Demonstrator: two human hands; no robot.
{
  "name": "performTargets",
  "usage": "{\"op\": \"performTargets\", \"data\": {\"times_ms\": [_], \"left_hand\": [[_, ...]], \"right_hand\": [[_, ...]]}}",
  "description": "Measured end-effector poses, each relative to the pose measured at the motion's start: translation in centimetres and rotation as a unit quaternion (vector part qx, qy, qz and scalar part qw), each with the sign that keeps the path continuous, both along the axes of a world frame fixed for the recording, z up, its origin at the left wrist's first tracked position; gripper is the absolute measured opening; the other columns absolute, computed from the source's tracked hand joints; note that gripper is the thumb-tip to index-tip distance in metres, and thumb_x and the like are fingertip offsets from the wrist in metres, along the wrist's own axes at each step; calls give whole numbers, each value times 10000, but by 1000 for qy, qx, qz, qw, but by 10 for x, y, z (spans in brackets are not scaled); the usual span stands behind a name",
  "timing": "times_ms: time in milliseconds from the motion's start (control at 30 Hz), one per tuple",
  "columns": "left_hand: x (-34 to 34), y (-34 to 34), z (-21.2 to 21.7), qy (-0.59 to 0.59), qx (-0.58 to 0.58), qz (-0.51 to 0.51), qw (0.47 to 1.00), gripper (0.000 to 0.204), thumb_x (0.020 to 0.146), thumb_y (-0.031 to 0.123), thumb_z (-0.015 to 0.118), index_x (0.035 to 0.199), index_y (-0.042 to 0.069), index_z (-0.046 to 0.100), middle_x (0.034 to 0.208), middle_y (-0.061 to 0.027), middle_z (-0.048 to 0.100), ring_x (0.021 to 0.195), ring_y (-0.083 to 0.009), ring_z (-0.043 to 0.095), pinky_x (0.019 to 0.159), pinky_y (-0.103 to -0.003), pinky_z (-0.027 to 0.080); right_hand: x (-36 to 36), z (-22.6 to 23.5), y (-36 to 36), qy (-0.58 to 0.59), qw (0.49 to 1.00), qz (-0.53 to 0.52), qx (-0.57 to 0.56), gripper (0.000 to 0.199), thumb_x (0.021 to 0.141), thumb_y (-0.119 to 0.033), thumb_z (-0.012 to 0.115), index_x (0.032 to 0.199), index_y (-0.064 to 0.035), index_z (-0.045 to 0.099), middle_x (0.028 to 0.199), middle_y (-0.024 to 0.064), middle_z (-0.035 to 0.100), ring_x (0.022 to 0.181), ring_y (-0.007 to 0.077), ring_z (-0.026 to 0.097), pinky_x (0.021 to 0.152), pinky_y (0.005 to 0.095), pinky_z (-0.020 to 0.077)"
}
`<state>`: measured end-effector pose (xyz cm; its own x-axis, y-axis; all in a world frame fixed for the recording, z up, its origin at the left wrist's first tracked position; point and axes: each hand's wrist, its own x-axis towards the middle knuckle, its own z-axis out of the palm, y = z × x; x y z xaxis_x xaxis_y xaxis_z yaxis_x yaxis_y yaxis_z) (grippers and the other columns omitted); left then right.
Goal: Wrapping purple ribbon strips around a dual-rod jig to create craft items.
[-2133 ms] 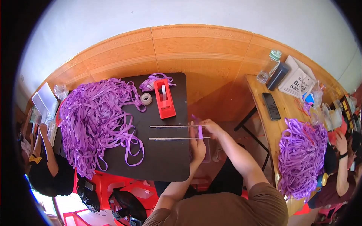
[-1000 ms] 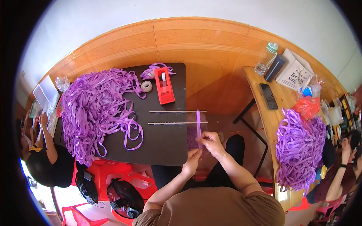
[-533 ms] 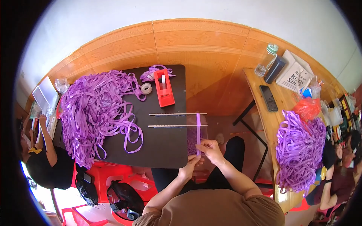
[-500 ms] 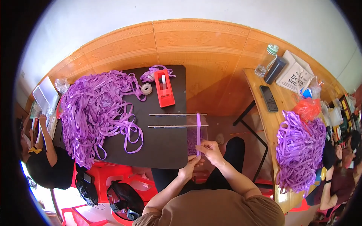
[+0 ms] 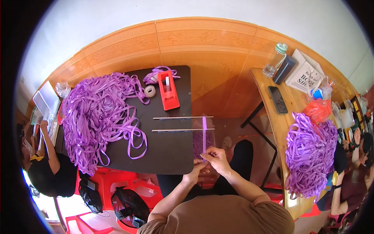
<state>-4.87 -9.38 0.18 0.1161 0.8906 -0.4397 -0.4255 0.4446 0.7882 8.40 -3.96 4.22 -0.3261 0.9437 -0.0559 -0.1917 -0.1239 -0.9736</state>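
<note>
the right hand [image 5: 219, 159] is pinching a purple ribbon strip [image 5: 204, 134] at its near end. the left hand [image 5: 196, 173] is gripping it just below, beside the black table [image 5: 167, 152].

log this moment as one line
right hand: pinching purple strip upright | left hand: at strip's lower end | black table: ribbon pile

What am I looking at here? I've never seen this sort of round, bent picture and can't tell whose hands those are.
A camera worn on a person's head looks down through a fisheye lens, which bends straight edges. The forearms entering from below are the wearer's own. The right hand and left hand pinch one thin purple ribbon strip, held out over the black table. On the table lie a big heap of purple ribbon, a red tape dispenser and two thin metal rods.
</note>
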Motion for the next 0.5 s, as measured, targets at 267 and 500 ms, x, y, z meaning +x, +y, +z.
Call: {"op": "performTargets", "data": {"times_ms": [267,500], "left_hand": [[-1,-5,6,-6,-10,15,1000,90,867,136,671,870,57,630,757,-46,647,665,-120,610,611,-243,505],[3,-14,30,-36,0,40,999,103,861,120,677,850,25,639,757,-53,641,682,-129,618,655,-254,526]], "right_hand": [[1,-3,6,-111,954,-137,241,72,824,31,641,773,-17,622,728,47,584,654,95,543,538,220,372],[18,28,37,-349,601,-106,712,347,659,-128,689,1005,-97,682,960,50,587,781,177,573,679,320,390]]}}
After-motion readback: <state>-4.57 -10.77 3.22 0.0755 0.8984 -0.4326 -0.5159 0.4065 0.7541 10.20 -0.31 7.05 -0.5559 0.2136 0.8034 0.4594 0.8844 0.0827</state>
